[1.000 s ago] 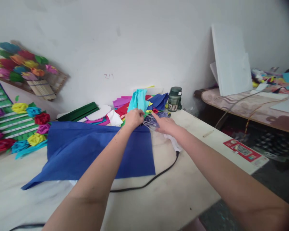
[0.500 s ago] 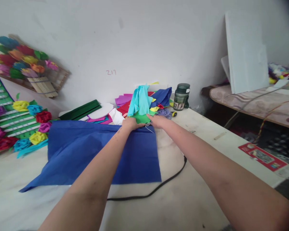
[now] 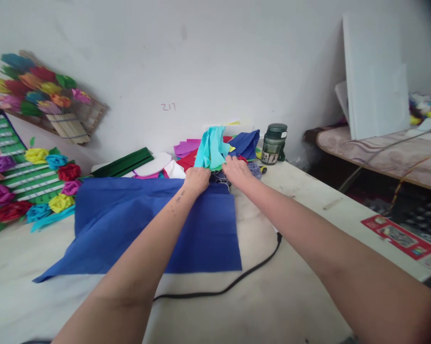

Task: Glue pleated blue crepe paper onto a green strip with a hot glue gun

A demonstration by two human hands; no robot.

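Note:
Both my arms reach across the table to the pile of coloured paper (image 3: pixel 187 153) at the wall. My left hand (image 3: pixel 197 179) is closed at the far edge of the big blue paper sheet (image 3: pixel 147 224), just under a turquoise paper bundle (image 3: pixel 211 148). My right hand (image 3: pixel 237 173) rests beside it, fingers curled into the pile near a tangle of thin wires and purple thread (image 3: pixel 253 168). What either hand grips is hidden by the fingers and the paper.
A dark green jar (image 3: pixel 274 143) stands right of the pile. A black cable (image 3: pixel 237 282) runs over the white table (image 3: pixel 290 296). Paper-flower boards (image 3: pixel 25 186) lean at the left wall. A red card (image 3: pixel 398 236) lies at the table's right edge; a white board (image 3: pixel 375 76) leans beyond.
Both hands have drawn closer together and pushed further into the paper pile under the turquoise bundle. The view has shifted a little to the left.

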